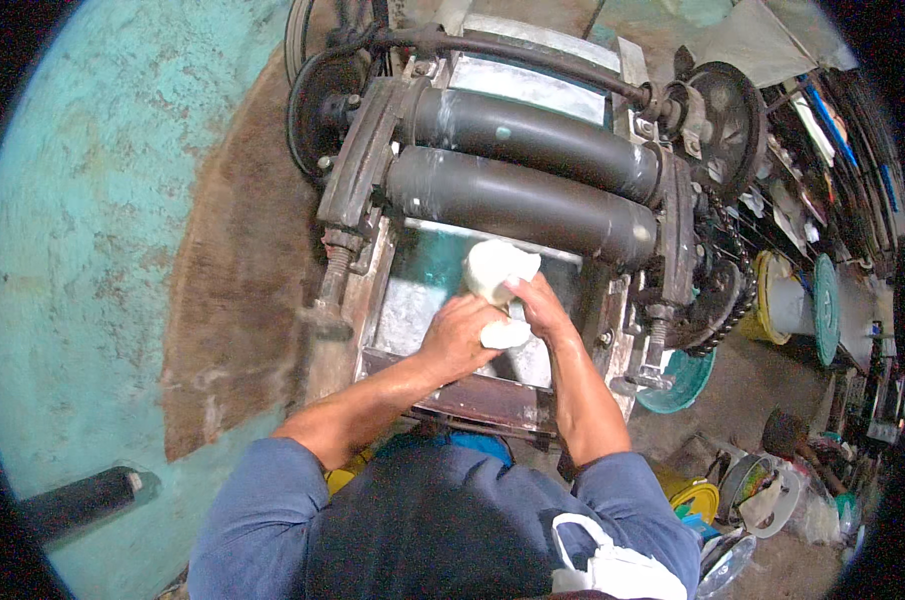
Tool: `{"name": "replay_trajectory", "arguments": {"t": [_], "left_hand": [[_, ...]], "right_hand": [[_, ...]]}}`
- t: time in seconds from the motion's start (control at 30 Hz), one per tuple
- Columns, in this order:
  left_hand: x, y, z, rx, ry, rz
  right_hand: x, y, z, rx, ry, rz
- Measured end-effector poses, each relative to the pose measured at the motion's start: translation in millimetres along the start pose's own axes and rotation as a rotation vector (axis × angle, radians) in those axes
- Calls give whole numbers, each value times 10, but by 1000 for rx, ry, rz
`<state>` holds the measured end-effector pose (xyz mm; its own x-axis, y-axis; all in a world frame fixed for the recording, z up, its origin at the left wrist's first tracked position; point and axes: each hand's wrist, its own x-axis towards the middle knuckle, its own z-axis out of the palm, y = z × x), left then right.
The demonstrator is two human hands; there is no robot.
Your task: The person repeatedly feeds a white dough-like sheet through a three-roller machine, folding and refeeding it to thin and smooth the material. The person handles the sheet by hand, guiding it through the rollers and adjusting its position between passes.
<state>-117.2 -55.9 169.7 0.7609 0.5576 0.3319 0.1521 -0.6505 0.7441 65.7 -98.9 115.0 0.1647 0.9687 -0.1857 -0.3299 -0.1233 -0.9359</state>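
Both my hands are closed around a soft white lump point(495, 268) that looks like dough; its exact kind I cannot tell. My left hand point(457, 335) grips its lower part, and a white end point(506, 334) sticks out beside the fingers. On the right side, my right hand point(541, 308) holds the upper part, thumb laid on the white surface. The lump is over the pale metal tray point(401, 318) of a roller machine, just in front of its near dark roller point(523, 200). A second dark roller point(543, 142) lies behind, parallel to it.
Heavy side frames point(358, 160) with screw bolts flank the rollers. A large wheel point(728, 130) and a chain point(745, 265) are on the right. Beyond them stand a yellow-rimmed bucket point(768, 295) and a green basin point(681, 382). A turquoise wall point(103, 200) rises at the left.
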Motion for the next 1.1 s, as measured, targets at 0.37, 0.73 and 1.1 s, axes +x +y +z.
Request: {"name": "replay_trajectory", "arguments": {"t": [0.37, 0.73, 1.1], "left_hand": [[152, 25, -63, -11, -124, -332], [508, 1173, -532, -227, -243, 503], [2468, 43, -711, -186, 51, -482]], "right_hand": [[-655, 51, 391, 224, 183, 124], [-552, -401, 237, -97, -54, 324], [-244, -256, 122, 658, -151, 159]]}}
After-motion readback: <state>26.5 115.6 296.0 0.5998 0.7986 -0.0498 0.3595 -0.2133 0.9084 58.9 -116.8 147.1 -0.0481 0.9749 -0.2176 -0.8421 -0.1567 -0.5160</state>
